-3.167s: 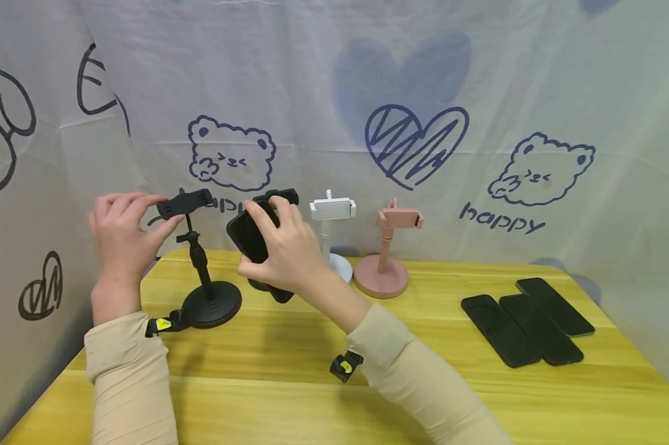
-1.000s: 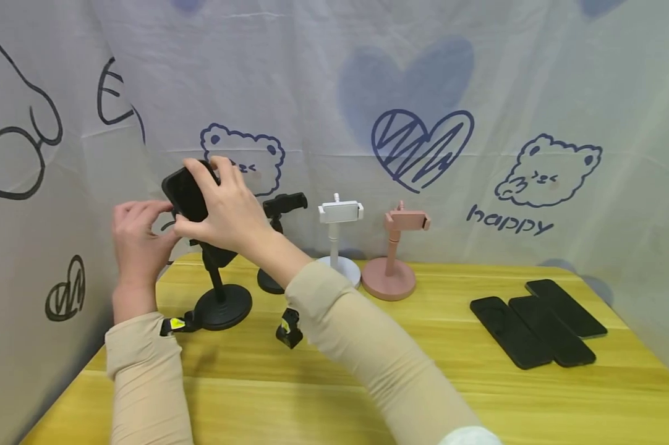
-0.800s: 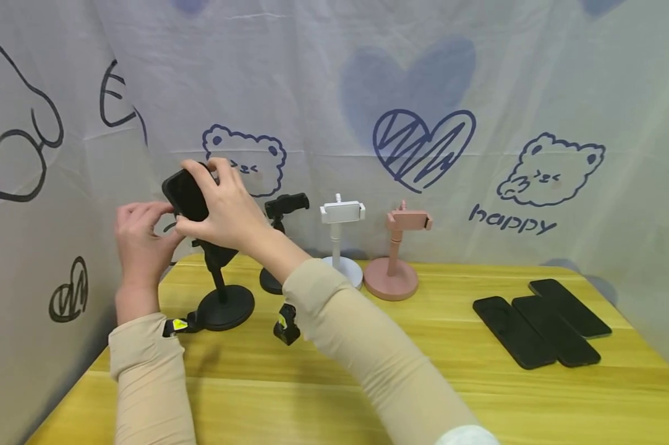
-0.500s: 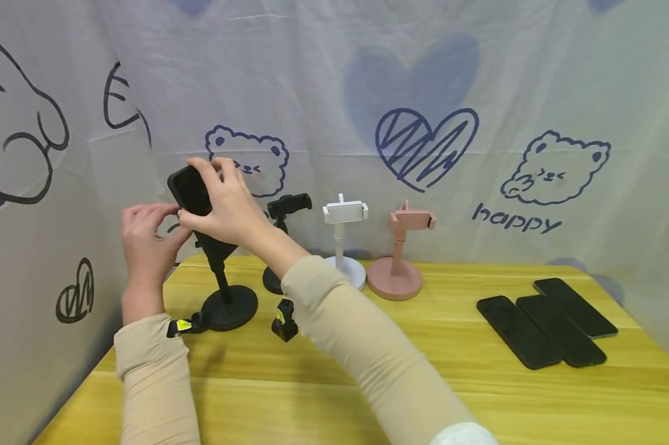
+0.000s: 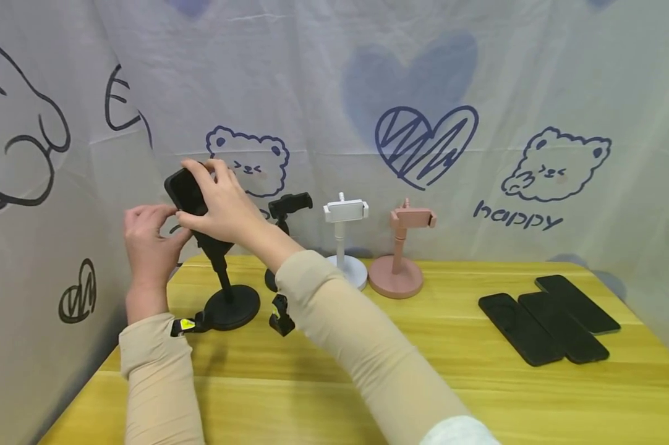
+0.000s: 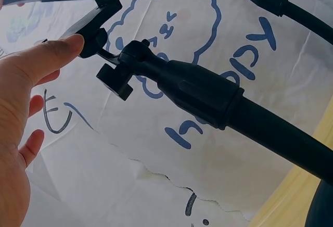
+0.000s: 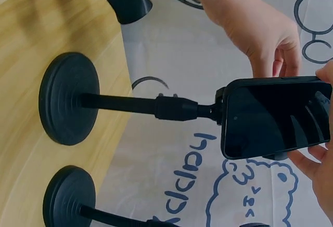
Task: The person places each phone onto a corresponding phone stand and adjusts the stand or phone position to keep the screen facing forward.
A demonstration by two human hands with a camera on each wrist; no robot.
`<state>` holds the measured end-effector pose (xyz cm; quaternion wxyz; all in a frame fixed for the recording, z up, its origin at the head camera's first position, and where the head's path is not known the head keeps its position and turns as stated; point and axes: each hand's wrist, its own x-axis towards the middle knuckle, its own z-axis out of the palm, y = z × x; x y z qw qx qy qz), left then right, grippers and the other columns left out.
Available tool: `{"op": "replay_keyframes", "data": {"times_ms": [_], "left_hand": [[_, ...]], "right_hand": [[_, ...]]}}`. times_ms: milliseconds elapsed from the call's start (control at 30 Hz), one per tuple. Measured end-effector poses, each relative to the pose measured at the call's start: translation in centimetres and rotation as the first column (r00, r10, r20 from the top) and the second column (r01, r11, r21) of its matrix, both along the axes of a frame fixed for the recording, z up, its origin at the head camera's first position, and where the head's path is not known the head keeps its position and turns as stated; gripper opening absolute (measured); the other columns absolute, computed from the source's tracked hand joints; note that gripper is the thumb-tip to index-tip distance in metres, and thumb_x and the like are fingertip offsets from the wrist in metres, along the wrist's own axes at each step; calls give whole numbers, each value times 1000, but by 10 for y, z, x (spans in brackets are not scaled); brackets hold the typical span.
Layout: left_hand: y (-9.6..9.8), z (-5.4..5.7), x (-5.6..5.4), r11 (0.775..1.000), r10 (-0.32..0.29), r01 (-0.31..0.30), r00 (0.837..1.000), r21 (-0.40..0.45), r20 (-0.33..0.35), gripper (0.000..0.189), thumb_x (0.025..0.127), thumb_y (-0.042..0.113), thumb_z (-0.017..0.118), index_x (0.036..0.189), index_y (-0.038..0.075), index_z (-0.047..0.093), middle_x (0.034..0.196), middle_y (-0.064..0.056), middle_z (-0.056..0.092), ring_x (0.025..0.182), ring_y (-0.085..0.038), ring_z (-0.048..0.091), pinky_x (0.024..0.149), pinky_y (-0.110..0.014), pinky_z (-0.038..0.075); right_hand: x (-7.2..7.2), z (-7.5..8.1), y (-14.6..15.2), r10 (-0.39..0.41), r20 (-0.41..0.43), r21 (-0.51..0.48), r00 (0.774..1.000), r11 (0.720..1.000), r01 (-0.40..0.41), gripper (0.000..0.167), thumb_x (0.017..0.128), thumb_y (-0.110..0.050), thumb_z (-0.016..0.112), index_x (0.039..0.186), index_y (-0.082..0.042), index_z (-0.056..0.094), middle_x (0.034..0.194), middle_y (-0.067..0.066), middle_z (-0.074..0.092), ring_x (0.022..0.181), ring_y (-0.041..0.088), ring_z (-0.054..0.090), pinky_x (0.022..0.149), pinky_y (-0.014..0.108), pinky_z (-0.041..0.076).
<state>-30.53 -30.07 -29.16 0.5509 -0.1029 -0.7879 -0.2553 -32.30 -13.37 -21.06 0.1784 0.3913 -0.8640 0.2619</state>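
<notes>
My right hand (image 5: pixel 229 207) grips a black smartphone (image 5: pixel 185 190) by its edges, holding it tilted at the top of the leftmost black phone stand (image 5: pixel 230 307). My left hand (image 5: pixel 151 247) pinches the stand's clamp (image 6: pixel 93 34), with the thumb against it in the left wrist view. From the head the phone and right hand cover most of the clamp. In the right wrist view the phone's dark screen faces the camera, in front of the clamp. Whether the clamp's arms sit around the phone's edges I cannot tell.
Behind stand another black phone stand (image 5: pixel 290 204), a white one (image 5: pixel 345 211) and a pink one (image 5: pixel 396 278). Three dark phones (image 5: pixel 562 327) lie at the right of the wooden table (image 5: pixel 423 383). A printed curtain (image 5: pixel 312 74) encloses the back and left side.
Since about three seconds ago, the right hand has brought the phone left and up to the clamp that the left hand holds. In the last second both hands have barely moved.
</notes>
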Motion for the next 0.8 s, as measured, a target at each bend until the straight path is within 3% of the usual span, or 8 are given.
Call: {"op": "replay_keyframes", "data": {"times_ms": [433, 567, 800], "left_hand": [[2, 0, -6, 999, -1, 0, 999, -33, -33, 25, 80, 7, 77, 96, -11, 70, 96, -29, 69, 96, -45, 48, 91, -56, 36], [2, -1, -7, 1000, -6, 5, 998, -14, -57, 23, 78, 6, 78, 95, -9, 71, 94, -28, 70, 94, -43, 49, 90, -55, 36], [5, -1, -6, 1000, -16, 16, 996, -5, -93, 24, 74, 0, 77, 96, -8, 73, 91, -27, 70, 92, -41, 50, 88, -52, 37]], "right_hand": [[-6, -1, -3, -45, -24, 40, 999, 998, 45, 76, 90, -45, 63, 152, -27, 24, 154, 8, 28, 133, 20, 41, 100, 30, 46], [-8, -2, -5, -74, -43, 77, 996, 994, 77, 76, 90, -49, 61, 152, -28, 24, 153, 8, 30, 133, 20, 43, 102, 35, 45], [-11, -1, -9, -150, -24, 58, 988, 987, 151, 76, 89, -54, 58, 153, -30, 24, 152, 4, 32, 133, 18, 44, 104, 37, 42]]}}
